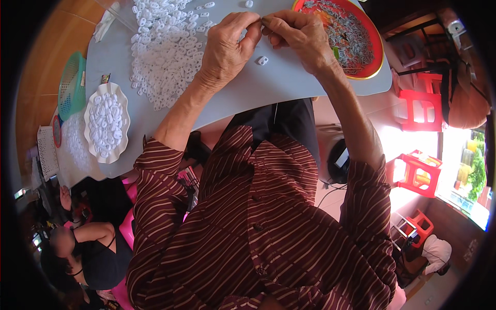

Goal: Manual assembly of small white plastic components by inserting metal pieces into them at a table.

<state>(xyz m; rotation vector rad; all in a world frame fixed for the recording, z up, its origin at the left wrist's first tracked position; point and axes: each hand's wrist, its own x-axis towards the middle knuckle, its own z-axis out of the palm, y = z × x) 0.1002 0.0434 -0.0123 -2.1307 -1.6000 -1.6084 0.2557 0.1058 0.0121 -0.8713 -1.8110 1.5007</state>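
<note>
My left hand (227, 49) and my right hand (305, 41) meet fingertip to fingertip above the table's far part, both closed in a pinch. Whatever sits between the fingertips is too small and too hidden to name; only a dark speck shows. Just below the hands, a single white plastic piece with two holes (263, 60) lies on the grey table (232, 108). A large heap of similar small white pieces (168, 57) spreads to the left of my left hand. Beside my right hand stands a red round tray (378, 49) holding many small grey metal-looking pins or screws.
At the left, a scalloped white dish (125, 135) holds more white pieces, near a green basket (72, 85) and a smaller pile of translucent bits (76, 142). A person (98, 253) sits at the lower left. Red stools (421, 111) stand at the right.
</note>
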